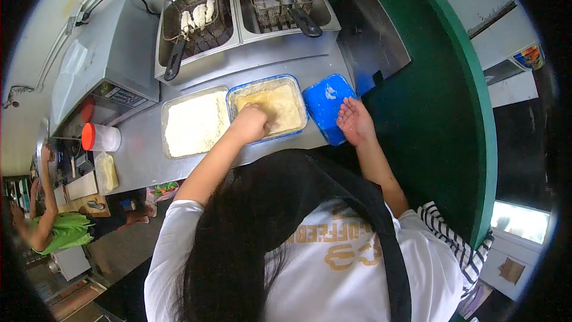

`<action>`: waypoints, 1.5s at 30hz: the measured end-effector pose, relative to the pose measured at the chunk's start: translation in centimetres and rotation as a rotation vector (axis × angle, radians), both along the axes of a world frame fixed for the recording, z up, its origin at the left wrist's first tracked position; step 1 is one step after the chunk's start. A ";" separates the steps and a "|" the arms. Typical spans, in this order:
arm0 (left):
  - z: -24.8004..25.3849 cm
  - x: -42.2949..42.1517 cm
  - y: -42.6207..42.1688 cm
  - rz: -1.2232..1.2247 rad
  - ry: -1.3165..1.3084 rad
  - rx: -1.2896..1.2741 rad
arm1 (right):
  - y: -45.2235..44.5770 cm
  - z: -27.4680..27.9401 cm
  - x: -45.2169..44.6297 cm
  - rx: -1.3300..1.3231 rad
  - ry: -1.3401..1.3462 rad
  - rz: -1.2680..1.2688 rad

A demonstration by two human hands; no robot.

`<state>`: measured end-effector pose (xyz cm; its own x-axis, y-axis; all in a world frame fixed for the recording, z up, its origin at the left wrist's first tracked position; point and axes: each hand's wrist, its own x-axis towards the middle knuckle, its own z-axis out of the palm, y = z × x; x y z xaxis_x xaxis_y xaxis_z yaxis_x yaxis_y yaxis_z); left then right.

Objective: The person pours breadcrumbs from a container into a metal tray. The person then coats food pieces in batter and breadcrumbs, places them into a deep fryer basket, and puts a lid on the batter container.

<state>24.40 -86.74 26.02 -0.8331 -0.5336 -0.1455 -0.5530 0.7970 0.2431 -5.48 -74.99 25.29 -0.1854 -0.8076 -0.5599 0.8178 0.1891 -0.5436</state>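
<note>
My left hand [250, 123] reaches into a blue-rimmed container [305, 107] of pale yellow batter [281, 104]. Its fingers are curled down at the batter, and whatever they hold is hidden. To the left stands a rectangular metal tray [167, 134] of white flour [195, 122]. On the other side, my right hand [356, 122] is open with the palm turned up, over the edge of a blue lid [326, 98] smeared with white.
Behind the containers is a twin deep fryer [238, 40]; pale pieces [199, 15] sit in its left basket, and black handles [307, 22] stick out. A red-lidded jar [101, 137] stands left. A green partition [438, 107] borders the right. Another person [62, 232] works at far left.
</note>
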 end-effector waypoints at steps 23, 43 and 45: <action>4.2 0.4 -0.7 0.538 0.385 0.360 | 1.3 -0.8 -0.1 0.005 0.032 -0.025; 3.7 -0.1 -1.1 0.569 0.442 0.416 | 0.6 -1.2 0.7 0.016 0.040 -0.006; 3.4 -0.1 -1.5 0.585 0.463 0.466 | 0.7 -1.4 0.6 0.001 0.044 -0.008</action>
